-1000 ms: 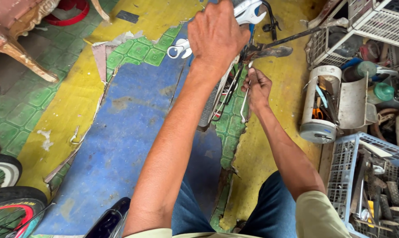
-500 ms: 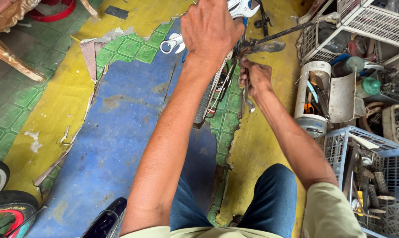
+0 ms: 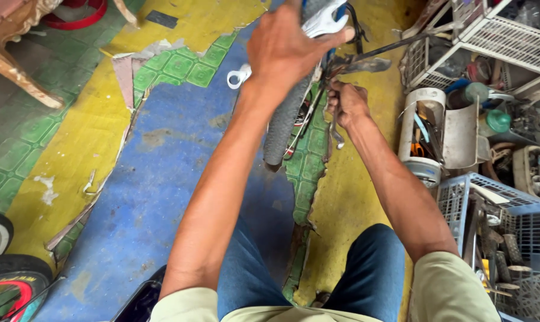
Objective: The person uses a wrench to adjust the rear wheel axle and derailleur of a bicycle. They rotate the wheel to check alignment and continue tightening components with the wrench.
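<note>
A small bicycle wheel with a grey tyre stands upright in front of me, under a white and blue frame part. My left hand is closed over the top of the tyre. My right hand sits beside the wheel's hub, fist closed on a thin metal wrench whose end sticks out below the fingers. A dark metal bar runs from the hub area to the right. The hub itself is hidden behind my hands.
To the right stand a white cylinder holding tools, a blue plastic crate of parts and a white wire basket. A carved wooden furniture leg is at far left. Another tyre lies bottom left. The floor covering is torn.
Both hands and the wheel sit a little higher and further right in the view. The grips on the tyre and the wrench look the same.
</note>
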Action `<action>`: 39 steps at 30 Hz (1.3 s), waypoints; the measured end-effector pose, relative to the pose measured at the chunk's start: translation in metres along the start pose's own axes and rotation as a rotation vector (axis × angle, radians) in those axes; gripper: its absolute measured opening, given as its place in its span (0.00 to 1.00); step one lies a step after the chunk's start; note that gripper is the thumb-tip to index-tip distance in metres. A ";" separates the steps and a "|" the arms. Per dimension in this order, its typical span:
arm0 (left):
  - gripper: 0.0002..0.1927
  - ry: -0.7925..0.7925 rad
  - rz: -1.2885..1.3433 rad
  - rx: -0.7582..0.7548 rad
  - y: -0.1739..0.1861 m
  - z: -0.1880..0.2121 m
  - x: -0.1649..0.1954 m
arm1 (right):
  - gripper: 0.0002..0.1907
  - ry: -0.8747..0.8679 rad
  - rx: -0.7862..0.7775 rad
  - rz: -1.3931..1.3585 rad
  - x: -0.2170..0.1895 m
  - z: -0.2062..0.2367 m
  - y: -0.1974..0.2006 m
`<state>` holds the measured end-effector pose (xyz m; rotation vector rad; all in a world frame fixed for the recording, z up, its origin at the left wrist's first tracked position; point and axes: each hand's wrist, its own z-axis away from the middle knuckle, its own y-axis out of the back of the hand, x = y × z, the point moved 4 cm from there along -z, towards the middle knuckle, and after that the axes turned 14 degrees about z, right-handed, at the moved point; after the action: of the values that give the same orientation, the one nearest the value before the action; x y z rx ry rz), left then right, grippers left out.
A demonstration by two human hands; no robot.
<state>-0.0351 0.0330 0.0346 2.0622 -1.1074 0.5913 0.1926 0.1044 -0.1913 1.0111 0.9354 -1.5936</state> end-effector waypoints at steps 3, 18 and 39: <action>0.34 0.103 0.218 0.033 0.025 0.024 -0.036 | 0.07 0.013 0.021 0.039 0.007 -0.011 0.009; 0.07 1.135 0.725 -0.220 -0.059 0.273 -0.334 | 0.03 0.065 0.009 0.126 -0.017 0.018 0.012; 0.13 1.049 0.031 -0.494 -0.094 0.361 -0.362 | 0.07 0.131 0.077 0.176 -0.013 0.010 0.037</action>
<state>-0.1248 -0.0184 -0.4750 1.0388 -0.5522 1.0996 0.2291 0.0916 -0.1787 1.2303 0.8524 -1.4388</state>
